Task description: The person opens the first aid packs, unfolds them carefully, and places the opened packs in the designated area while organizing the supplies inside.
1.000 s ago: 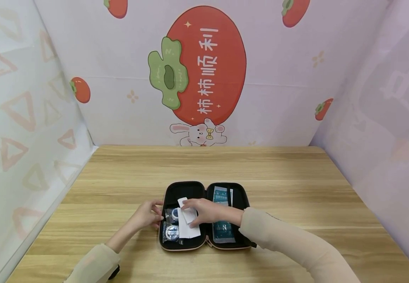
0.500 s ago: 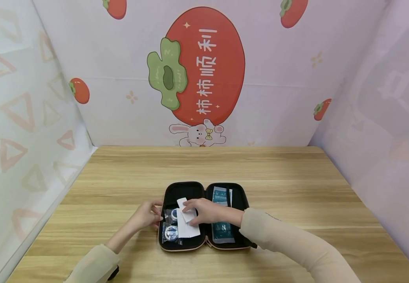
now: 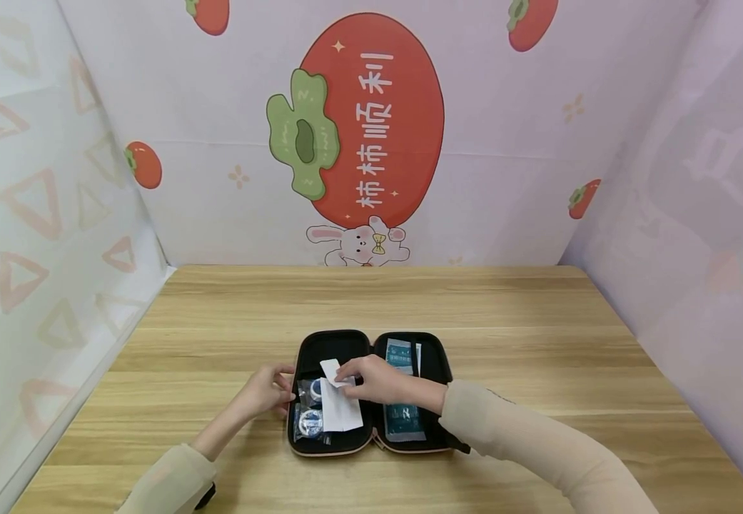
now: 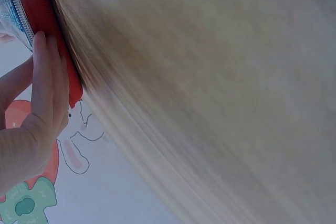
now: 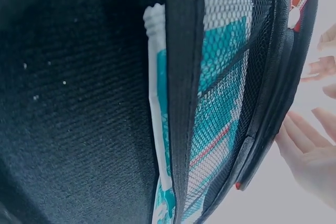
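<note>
A black zip-up case point(image 3: 339, 343) with a red outer side lies unfolded on the wooden table. My left hand point(image 3: 270, 390) is at its left edge; the left wrist view shows long, straight fingers point(image 4: 43, 85) against the red side. Over the left half, my right hand point(image 3: 374, 380) pinches a small white paper strip point(image 3: 329, 369) between thumb and fingers. Under it lies a larger white paper sheet point(image 3: 340, 414). Beside the sheet sit two clear-wrapped blue-and-white rolls, an upper roll point(image 3: 316, 389) and a lower roll point(image 3: 310, 423).
Teal packets point(image 3: 405, 421) lie in the case's right half, behind a black mesh pocket point(image 5: 226, 77) with a dark band. The wooden table point(image 3: 525, 335) extends around the case. A printed cloth backdrop point(image 3: 506, 128) stands behind the table, with side cloths left and right.
My right hand has shifted slightly up and to the right, with the strip's lower end rising off the larger sheet. My left hand and the case have stayed almost in place.
</note>
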`<action>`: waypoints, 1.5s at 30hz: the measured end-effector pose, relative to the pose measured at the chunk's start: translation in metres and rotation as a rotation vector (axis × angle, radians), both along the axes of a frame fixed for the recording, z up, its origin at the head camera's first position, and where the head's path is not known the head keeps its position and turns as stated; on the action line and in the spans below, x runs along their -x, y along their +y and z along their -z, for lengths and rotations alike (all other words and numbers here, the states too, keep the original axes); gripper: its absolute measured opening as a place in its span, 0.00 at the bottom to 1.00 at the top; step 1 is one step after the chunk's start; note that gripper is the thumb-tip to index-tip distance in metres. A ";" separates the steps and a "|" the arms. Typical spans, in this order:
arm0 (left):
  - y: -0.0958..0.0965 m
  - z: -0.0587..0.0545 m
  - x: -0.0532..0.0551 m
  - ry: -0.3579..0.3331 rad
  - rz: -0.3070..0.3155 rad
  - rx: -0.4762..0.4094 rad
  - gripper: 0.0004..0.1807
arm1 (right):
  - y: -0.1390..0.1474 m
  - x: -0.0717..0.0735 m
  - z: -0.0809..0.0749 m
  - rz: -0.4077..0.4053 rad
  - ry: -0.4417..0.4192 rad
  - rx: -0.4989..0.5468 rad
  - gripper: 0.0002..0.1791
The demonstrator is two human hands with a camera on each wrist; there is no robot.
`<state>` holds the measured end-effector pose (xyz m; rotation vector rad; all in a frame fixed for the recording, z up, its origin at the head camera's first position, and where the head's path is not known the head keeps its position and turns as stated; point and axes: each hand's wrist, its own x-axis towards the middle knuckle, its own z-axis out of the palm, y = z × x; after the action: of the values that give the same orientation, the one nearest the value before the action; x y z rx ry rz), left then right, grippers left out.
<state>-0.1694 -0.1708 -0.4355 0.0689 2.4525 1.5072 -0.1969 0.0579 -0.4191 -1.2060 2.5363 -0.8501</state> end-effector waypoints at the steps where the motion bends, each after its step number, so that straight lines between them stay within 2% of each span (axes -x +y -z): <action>1: 0.000 0.000 0.000 0.000 0.000 -0.002 0.25 | 0.000 0.000 0.000 0.012 -0.004 0.018 0.11; 10: -0.001 0.001 0.001 0.001 0.010 -0.013 0.25 | 0.005 0.002 -0.001 0.080 0.030 0.141 0.11; 20: -0.002 0.002 0.001 0.006 0.012 -0.007 0.25 | 0.013 0.003 -0.008 0.156 0.139 0.273 0.08; 34: -0.002 0.005 0.002 0.014 0.012 -0.006 0.24 | 0.027 0.001 -0.019 0.211 0.113 0.316 0.07; 45: -0.001 0.003 0.000 0.012 0.001 0.006 0.24 | 0.045 0.003 -0.029 0.305 0.012 0.324 0.07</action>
<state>-0.1695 -0.1717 -0.4380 0.0776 2.4655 1.5036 -0.2000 0.1028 -0.3905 -0.9098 2.7083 -1.3700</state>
